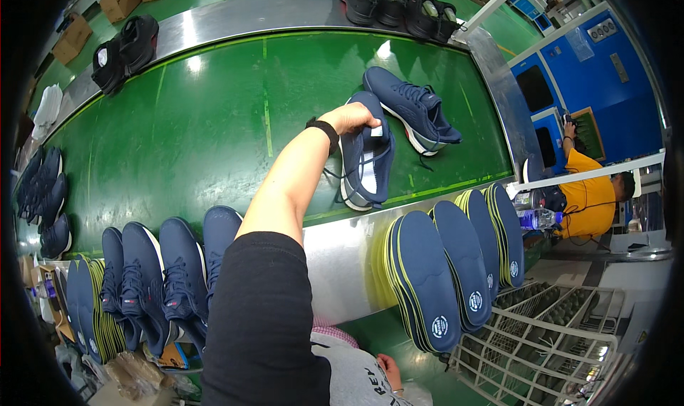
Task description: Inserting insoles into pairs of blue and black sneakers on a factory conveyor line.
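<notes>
My left hand (354, 119), with a black band on the wrist, grips the far end of a navy sneaker (385, 160), its thumb beside a white label. The sneaker's opening faces up and shows a pale inside; a loose lace hangs at its side. It is over the near right part of the green work surface (214, 106). Just right of it rests a second navy sneaker (410, 103), laces loose. Low in the picture, beside my grey shirt, is my right hand (389, 372); its fingers are too small and partly hidden to read, and no held thing shows.
Stacks of navy insoles with yellow-green edges (420, 278) stand at the near right edge, beside a white wire rack (534, 335). Navy sneakers (142, 278) line the near left. Black shoes (399, 3) sit on the far metal rim. A person in yellow (588, 196) is at right.
</notes>
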`<action>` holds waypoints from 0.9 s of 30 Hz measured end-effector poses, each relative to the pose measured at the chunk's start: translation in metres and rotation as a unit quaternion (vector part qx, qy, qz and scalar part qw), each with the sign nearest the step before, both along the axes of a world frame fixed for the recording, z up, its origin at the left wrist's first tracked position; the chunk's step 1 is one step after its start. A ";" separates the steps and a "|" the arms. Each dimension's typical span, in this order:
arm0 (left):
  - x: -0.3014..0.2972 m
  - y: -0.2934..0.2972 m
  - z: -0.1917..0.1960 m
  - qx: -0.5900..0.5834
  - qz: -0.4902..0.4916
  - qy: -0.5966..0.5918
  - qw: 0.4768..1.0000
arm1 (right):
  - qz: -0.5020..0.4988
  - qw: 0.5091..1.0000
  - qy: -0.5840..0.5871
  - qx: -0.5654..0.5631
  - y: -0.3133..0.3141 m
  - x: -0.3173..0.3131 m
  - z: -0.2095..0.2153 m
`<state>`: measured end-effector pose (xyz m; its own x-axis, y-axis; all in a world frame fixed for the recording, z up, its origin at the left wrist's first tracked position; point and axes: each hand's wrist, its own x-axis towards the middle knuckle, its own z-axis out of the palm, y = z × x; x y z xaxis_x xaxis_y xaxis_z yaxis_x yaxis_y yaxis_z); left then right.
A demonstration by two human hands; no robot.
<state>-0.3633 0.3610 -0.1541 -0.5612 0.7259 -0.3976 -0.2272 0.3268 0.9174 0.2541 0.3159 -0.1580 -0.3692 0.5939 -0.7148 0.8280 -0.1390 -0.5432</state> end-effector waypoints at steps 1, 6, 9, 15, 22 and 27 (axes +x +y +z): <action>0.000 0.000 -0.001 0.001 -0.001 -0.003 1.000 | 0.007 1.000 -0.007 0.001 0.000 0.000 0.000; -0.001 -0.005 0.000 -0.007 -0.009 -0.010 1.000 | -0.001 1.000 0.006 0.002 -0.001 0.002 -0.003; -0.002 -0.004 0.000 -0.016 -0.008 0.020 1.000 | -0.012 1.000 0.019 -0.007 -0.004 0.006 -0.007; 0.001 -0.005 0.012 0.115 0.227 0.228 0.940 | 0.019 0.999 -0.013 0.033 -0.017 -0.005 0.001; 0.056 0.041 0.051 -0.018 0.042 0.428 0.902 | -0.086 0.995 0.000 0.044 -0.049 0.017 0.020; 0.042 0.008 0.095 0.099 0.078 0.403 0.906 | -0.118 0.988 0.017 0.099 -0.093 0.055 0.002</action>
